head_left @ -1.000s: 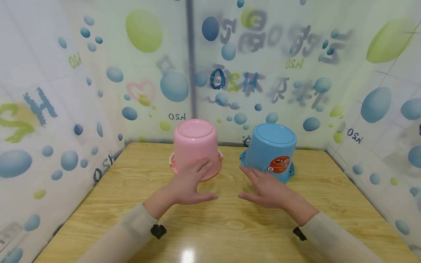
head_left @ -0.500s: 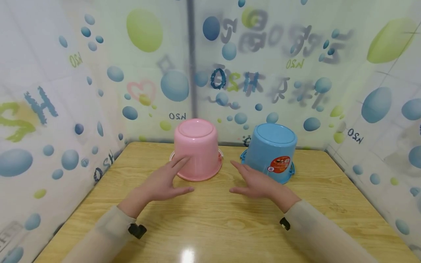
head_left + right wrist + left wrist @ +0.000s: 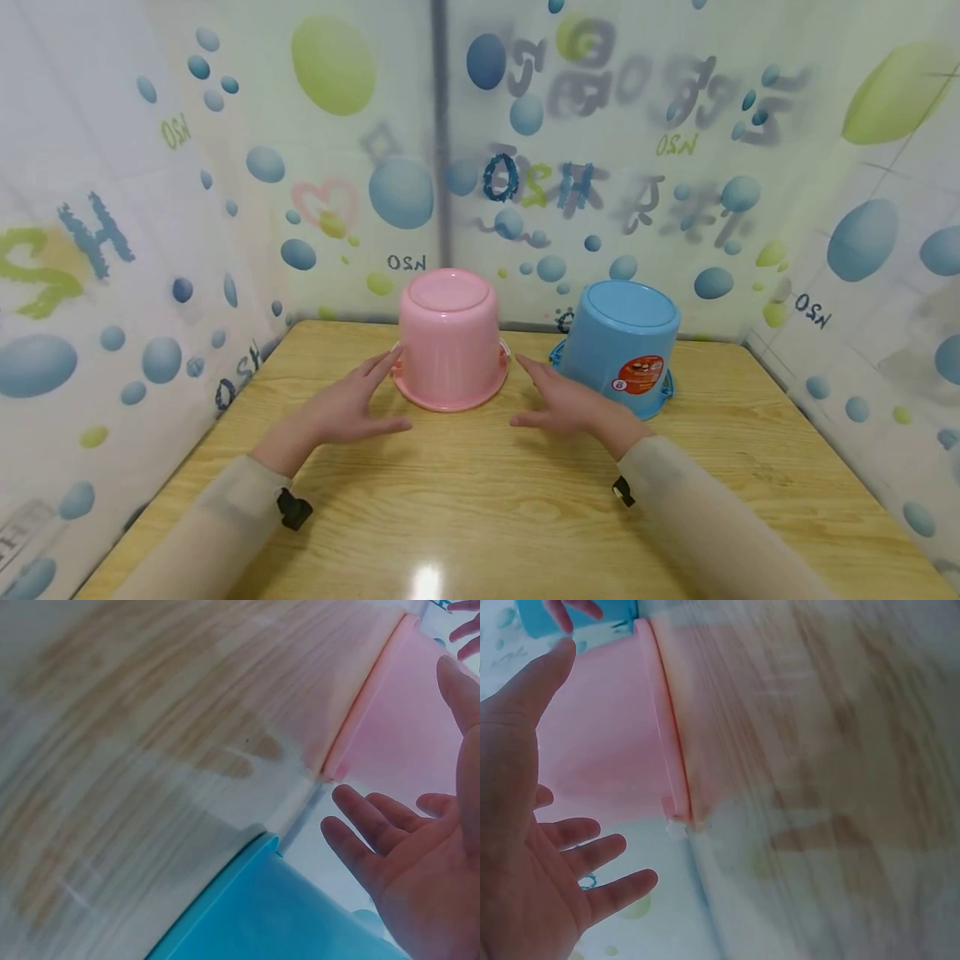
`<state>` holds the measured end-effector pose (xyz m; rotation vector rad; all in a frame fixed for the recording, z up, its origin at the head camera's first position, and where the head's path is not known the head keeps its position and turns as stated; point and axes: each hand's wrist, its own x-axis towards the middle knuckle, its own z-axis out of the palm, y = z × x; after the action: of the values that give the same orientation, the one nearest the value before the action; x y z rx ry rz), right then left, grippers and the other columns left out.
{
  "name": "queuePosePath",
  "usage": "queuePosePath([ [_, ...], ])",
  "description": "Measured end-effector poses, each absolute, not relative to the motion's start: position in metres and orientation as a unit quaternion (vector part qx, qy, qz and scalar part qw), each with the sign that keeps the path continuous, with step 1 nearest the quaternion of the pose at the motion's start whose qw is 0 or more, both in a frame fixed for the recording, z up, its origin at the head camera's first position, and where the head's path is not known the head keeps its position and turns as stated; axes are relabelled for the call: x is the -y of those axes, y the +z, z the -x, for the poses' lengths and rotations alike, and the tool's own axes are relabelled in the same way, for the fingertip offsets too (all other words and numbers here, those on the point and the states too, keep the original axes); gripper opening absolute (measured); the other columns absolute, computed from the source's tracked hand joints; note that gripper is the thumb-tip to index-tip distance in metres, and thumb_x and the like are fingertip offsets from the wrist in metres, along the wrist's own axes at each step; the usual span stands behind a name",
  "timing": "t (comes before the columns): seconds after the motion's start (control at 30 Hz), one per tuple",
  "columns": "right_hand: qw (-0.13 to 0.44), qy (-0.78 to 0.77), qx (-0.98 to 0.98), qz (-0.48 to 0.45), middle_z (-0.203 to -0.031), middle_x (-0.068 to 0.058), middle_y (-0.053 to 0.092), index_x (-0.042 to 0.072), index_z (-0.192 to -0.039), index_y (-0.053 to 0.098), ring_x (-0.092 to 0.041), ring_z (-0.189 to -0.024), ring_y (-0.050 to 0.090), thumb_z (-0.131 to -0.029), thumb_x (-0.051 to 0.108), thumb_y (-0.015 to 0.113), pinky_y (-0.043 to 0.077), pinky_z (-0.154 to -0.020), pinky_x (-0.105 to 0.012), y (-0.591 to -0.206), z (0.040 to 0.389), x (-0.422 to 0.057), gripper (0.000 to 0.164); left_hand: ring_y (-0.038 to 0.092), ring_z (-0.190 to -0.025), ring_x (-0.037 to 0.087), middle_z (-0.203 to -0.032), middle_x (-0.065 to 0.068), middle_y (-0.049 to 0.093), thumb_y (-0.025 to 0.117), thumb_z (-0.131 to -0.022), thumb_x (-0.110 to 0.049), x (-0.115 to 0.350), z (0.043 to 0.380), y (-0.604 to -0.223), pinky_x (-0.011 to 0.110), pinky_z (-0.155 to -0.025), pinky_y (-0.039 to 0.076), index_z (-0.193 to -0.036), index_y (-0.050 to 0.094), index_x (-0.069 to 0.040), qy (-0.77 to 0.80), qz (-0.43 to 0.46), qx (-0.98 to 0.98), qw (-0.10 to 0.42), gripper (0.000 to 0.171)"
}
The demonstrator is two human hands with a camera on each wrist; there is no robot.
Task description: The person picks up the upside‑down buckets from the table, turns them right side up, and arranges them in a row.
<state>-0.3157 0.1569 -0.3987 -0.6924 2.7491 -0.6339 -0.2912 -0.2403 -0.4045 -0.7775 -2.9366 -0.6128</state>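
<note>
A pink bucket (image 3: pixel 450 350) stands upside down on the wooden table, its rim down and its round base up. To its right a blue bucket (image 3: pixel 618 342) with a red sticker is likewise upturned. My left hand (image 3: pixel 341 410) hovers at the pink bucket's left front, fingers spread and thumb apart, holding nothing. My right hand (image 3: pixel 566 402) is between the two buckets, its fingertips near the pink one's right side; it overlaps the blue bucket's lower left in the head view. In the left wrist view the pink bucket (image 3: pixel 607 735) lies just beyond my spread fingers.
The wooden table (image 3: pixel 450 500) stretches from the front to the back wall. Curtain-like walls (image 3: pixel 630 125) printed with blue and green spots enclose it on three sides. White handles (image 3: pixel 506 348) stick out by the pink bucket's rim.
My left hand has moved left, off the front of the pink bucket to its left side. My right hand has shifted left, away from the blue bucket. Both buckets stay in place.
</note>
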Motion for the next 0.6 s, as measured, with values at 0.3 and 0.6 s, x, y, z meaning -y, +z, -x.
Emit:
queuePosePath([
  [0.3, 0.125, -0.208, -0.944, 0.224, -0.183, -0.023, 0.019, 0.022, -0.179, 0.003, -0.044, -0.168, 0.026, -0.1, 0.058, 0.076, 0.03, -0.134, -0.063, -0.407, 0.332, -0.149, 0.113, 0.036, -0.159, 0.057, -0.179, 0.03, 0.021, 0.078, -0.092, -0.071, 0.245, 0.311, -0.415, 0.073, -0.125, 0.037, -0.179, 0.0, -0.026, -0.204, 0.22, 0.953, -0.035, 0.126],
  [0.6, 0.115, -0.21, -0.945, 0.224, -0.184, -0.017, 0.018, 0.026, -0.179, 0.0, -0.042, -0.169, 0.025, -0.098, 0.058, 0.079, 0.031, -0.134, -0.062, -0.41, 0.347, -0.134, 0.117, 0.027, -0.164, 0.054, -0.182, 0.027, 0.015, 0.08, -0.091, -0.07, 0.24, 0.324, -0.414, 0.071, -0.13, 0.031, -0.178, -0.009, -0.022, -0.21, 0.198, 0.955, -0.067, 0.133],
])
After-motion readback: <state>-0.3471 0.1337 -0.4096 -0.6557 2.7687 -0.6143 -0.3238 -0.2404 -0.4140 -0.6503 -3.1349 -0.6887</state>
